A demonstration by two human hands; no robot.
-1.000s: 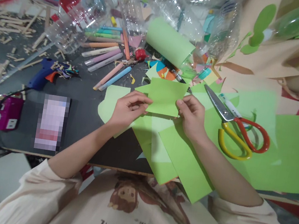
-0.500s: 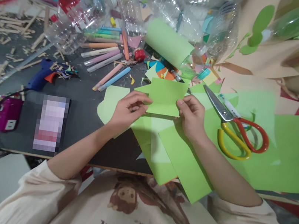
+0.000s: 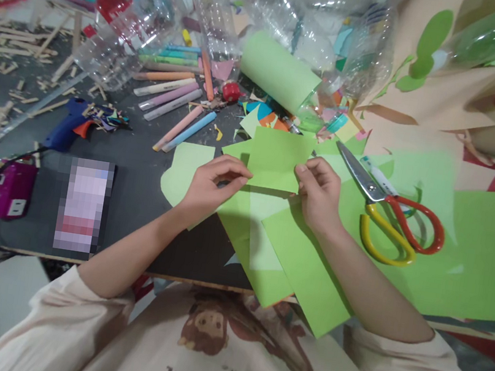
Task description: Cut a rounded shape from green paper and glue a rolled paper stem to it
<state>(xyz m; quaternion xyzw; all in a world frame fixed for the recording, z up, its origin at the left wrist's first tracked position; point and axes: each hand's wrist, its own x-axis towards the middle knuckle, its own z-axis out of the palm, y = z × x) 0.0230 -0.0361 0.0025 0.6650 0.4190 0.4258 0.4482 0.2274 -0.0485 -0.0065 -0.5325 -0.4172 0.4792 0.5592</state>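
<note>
A small rectangular piece of bright green paper (image 3: 278, 158) is held up above the table between my two hands. My right hand (image 3: 321, 193) pinches its right edge between thumb and fingers. At the lower left corner, the thumb and fingertips of my left hand (image 3: 215, 184) come together on the paper. Below my hands lie overlapping green paper sheets (image 3: 308, 275). To the right of my right hand, scissors (image 3: 385, 200) with one red and one yellow handle rest on green paper. A pale green paper piece (image 3: 185, 167) lies partly under my left hand.
Markers (image 3: 172, 97), a blue glue gun (image 3: 68, 121), a phone (image 3: 84, 204) and a purple box with cords (image 3: 2, 189) lie to the left. Clear plastic bottles (image 3: 121, 36) and a bottle wrapped in green paper (image 3: 280, 72) stand behind. Brown paper (image 3: 441, 103) covers the back right.
The held green paper has shifted slightly right. My left fingertips have drawn closer together at its lower left corner. The right hand has moved slightly right with the paper.
</note>
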